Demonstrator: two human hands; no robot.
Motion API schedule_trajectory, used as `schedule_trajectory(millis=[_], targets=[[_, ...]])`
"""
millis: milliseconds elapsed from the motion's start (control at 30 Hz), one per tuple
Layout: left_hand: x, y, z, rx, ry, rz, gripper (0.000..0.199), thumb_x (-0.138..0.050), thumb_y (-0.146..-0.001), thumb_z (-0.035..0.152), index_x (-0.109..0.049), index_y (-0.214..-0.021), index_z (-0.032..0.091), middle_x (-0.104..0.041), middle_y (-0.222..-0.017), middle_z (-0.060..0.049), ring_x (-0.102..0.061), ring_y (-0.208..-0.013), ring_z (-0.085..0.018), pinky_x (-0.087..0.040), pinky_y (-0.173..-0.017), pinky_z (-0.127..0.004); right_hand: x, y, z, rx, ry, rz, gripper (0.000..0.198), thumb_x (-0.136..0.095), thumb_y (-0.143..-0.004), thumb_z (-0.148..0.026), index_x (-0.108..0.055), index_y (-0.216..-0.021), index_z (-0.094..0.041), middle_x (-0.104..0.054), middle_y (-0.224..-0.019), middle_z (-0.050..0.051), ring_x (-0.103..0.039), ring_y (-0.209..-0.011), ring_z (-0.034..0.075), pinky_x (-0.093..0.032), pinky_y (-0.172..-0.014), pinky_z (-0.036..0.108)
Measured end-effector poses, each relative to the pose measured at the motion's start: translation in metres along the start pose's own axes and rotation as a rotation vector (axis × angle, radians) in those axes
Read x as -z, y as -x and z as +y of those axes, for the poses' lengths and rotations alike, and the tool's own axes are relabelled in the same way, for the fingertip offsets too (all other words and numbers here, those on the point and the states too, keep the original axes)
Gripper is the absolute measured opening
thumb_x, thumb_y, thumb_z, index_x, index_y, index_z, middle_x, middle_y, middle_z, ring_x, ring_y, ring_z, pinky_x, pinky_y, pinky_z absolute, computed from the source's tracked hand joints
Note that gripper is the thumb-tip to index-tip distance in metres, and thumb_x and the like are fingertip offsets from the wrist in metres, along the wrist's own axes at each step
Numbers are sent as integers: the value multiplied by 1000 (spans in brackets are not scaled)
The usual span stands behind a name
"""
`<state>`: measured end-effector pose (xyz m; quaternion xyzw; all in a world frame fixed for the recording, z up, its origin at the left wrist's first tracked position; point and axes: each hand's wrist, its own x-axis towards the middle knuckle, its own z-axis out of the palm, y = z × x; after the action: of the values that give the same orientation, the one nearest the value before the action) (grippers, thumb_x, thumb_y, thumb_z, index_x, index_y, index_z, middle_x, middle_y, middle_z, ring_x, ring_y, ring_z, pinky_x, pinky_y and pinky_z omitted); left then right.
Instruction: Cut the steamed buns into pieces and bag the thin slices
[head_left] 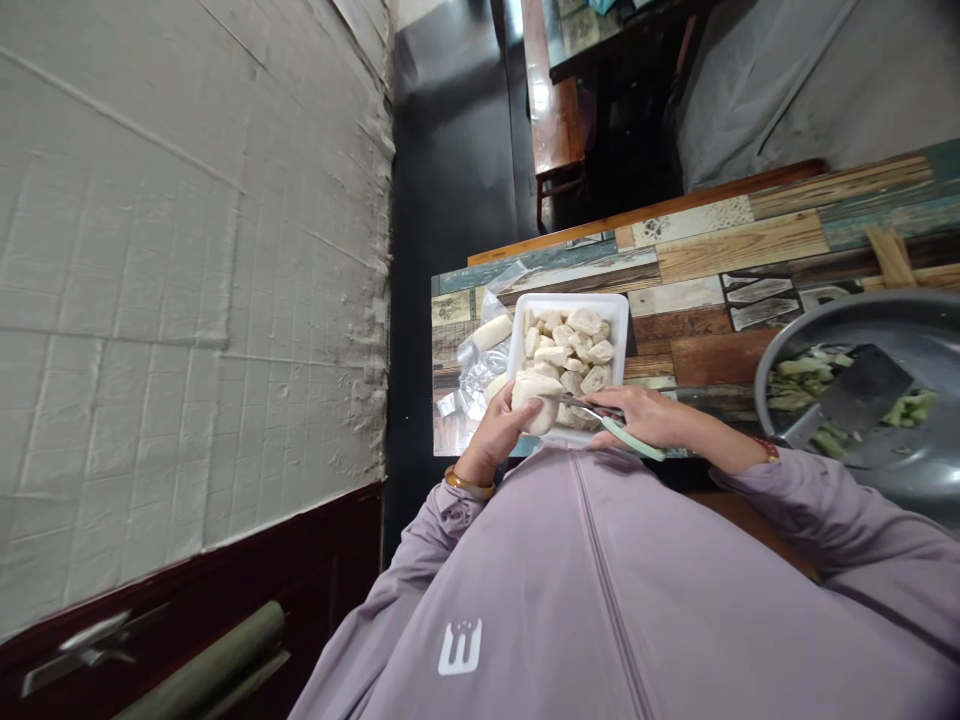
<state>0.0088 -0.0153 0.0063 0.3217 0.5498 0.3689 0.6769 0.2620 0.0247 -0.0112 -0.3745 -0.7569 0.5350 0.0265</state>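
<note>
My left hand (496,432) is closed around a pale, soft-looking roll (537,408) above the near left corner of a white tray (622,335). In my right hand (651,414) is a pair of scissors (631,440) with light green handles. Their blades point left and meet the side of the roll; how deep they bite cannot be told. Thick cut pieces (581,345) of the same pale food fill much of the tray. Left of it, another whole roll (492,332) rests on a crumpled clear plastic bag (480,388).
A large metal basin (761,375) at the right holds chopped greens (802,385) and a cleaver (862,395). Beyond it lie thin pale sticks (891,255) on the wood-patterned table (739,245). A wooden bench (555,130) stands farther back, and a rough grey wall (300,250) rises at left.
</note>
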Motion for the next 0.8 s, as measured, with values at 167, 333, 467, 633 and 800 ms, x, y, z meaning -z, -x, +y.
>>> schedule_trajectory(millis=[167,333,467,633,800], targets=[[0,0,1,0,38,-24,60,-82,-71,43,-64,-122,17,-71,-118,-10,-67,-100,-24,-52,-84,-31,1,3,1,-18,35,34,59,-72,-79,-53,-69,-128,-20,-74,-119,12,-67,-109,34,-52,-88,37],[1,0,1,12,52,-17,60,-82,-71,43,-64,-121,16,-71,-113,-9,-67,-96,-23,-52,-83,-31,-3,5,2,33,64,78,47,-67,-86,-48,-72,-123,-19,-76,-113,13,-70,-104,32,-52,-84,37],[3,0,1,21,55,-3,62,-84,-68,43,-64,-119,15,-72,-109,-9,-67,-92,-22,-52,-80,-29,-7,7,3,66,94,116,45,-68,-86,-47,-73,-121,-19,-76,-115,14,-71,-103,34,-53,-85,38],[3,1,2,-12,50,2,65,-86,-64,46,-63,-116,15,-70,-111,-9,-66,-97,-24,-52,-81,-31,-6,8,3,46,136,113,60,-70,-82,-55,-68,-126,-14,-74,-109,15,-69,-98,33,-54,-80,38],[1,4,5,-44,50,-4,52,-78,-75,46,-65,-114,14,-71,-114,-10,-65,-102,-24,-51,-83,-29,-6,9,4,54,63,79,66,-74,-76,-53,-63,-130,-16,-70,-107,10,-68,-92,26,-54,-81,35]])
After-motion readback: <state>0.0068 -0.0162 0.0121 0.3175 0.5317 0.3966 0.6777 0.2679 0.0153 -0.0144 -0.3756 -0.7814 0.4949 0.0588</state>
